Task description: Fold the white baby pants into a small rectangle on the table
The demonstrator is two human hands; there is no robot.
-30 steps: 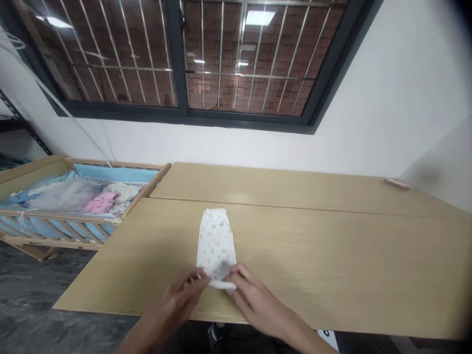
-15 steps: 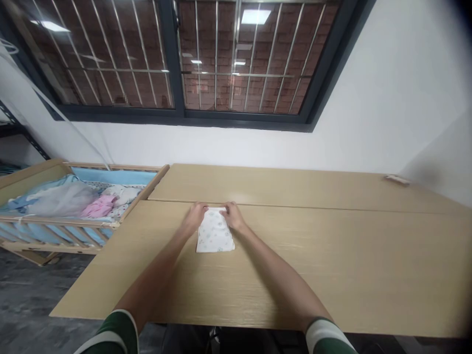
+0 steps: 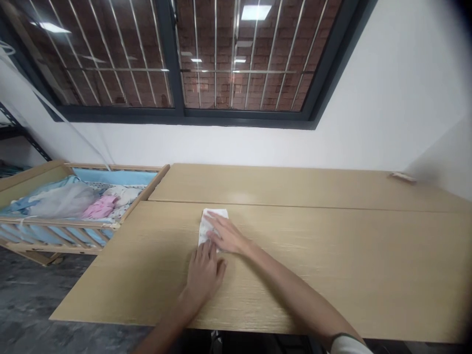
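Note:
A small folded white cloth (image 3: pixel 203 228) with a faint print lies on the wooden table (image 3: pixel 313 265). My right hand (image 3: pixel 226 233) rests flat across it, fingers stretched out over its upper and middle part. At the cloth's near edge is my left hand (image 3: pixel 205 269), palm down, its fingers extended and its fingertips touching the lower part of the cloth. Both hands cover much of the cloth's right and near side. Neither hand grasps anything.
To the left stands a wooden crib (image 3: pixel 142 196) with blue lining, holding a pink cloth (image 3: pixel 100 207) and other fabrics. A narrow board (image 3: pixel 280 186) runs along the wall behind the table. A small flat object (image 3: pixel 403 177) lies at its far right.
Both hands have left the cloth's far corners. My left hand came down to the near edge, and my right hand now lies over the cloth.

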